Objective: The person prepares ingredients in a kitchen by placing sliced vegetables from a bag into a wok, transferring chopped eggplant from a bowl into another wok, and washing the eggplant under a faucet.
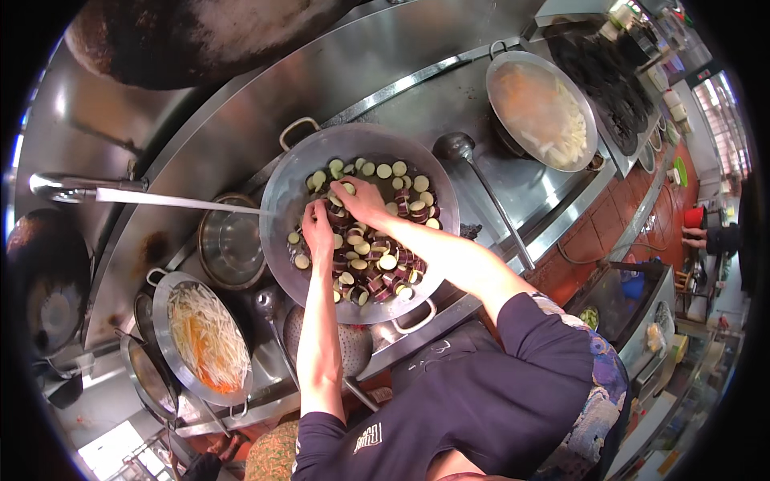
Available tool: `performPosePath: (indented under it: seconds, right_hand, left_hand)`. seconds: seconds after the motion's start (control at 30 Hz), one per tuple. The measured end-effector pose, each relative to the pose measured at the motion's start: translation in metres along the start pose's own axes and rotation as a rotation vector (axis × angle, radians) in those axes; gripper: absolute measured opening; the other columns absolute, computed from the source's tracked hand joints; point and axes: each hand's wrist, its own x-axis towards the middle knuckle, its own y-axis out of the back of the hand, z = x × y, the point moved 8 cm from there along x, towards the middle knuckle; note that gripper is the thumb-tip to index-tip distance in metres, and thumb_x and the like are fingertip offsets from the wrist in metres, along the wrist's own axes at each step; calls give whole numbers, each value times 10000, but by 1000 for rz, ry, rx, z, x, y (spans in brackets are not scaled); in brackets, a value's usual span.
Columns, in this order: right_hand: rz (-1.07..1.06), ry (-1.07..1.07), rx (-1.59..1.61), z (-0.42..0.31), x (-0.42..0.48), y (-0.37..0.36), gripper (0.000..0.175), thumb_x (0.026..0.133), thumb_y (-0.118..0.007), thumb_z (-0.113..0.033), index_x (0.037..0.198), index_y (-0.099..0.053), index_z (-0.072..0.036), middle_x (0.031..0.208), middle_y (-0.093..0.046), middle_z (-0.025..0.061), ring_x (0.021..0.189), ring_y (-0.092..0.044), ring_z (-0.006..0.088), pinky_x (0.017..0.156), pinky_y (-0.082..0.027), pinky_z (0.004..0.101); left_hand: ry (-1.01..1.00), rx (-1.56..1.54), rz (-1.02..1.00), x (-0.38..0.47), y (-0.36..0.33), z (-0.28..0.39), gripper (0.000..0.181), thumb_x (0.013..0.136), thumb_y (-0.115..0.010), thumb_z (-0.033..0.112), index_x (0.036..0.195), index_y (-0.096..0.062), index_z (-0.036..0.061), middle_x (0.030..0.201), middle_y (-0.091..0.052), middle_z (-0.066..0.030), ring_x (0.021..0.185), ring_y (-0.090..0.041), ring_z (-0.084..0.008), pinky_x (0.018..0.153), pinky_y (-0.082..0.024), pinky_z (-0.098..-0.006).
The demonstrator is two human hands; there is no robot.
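Note:
A large metal wok holds water and many cut eggplant pieces with purple skin and pale faces. My right hand is in the wok's upper middle, its fingers closed around a few of these pieces. Just left of it, my left hand reaches down among the eggplant with curled fingers. Its fingertips are partly hidden, so I cannot tell whether it grips a piece. From a faucet at the left, a stream of water runs into the wok's left side.
A steel ladle lies right of the wok. Beyond it, a steaming pan holds pale and orange vegetables. At lower left stand a pan of shredded vegetables, a metal bowl and a perforated strainer. Another person stands far right.

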Motion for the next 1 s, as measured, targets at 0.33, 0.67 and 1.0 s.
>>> performPosePath:
  seconds: [0.33, 0.67, 1.0]
  right_hand:
    - [303, 258, -421, 13, -9, 108, 328, 926, -651, -284, 1169, -654, -64, 1165, -657, 194, 1144, -579, 395, 975, -474, 490]
    - [16, -347, 451, 115, -6, -5, 836, 869, -710, -554, 1446, -525, 22, 1390, -603, 235, 1286, -582, 310, 1077, -439, 376]
    - [181, -147, 340, 26, -31, -1, 565, 949, -606, -522, 1302, -629, -81, 1143, -707, 212, 1038, -690, 325, 909, -504, 396]
  left_hand:
    - [-207, 395, 200, -40, 77, -8, 413, 1027, -565, 353, 1298, -657, 56, 1279, -635, -197, 1208, -591, -314, 1049, -436, -400]
    - [45, 88, -9, -29, -21, -28, 878, 920, -664, 581, 1553, -403, 32, 1489, -499, -270, 1383, -481, -375, 1156, -343, -426]
    - [-68, 82, 150, -44, -17, 7, 474, 1041, -521, 469, 1150, -776, 86, 1419, -545, -260, 1353, -493, -372, 1134, -364, -443]
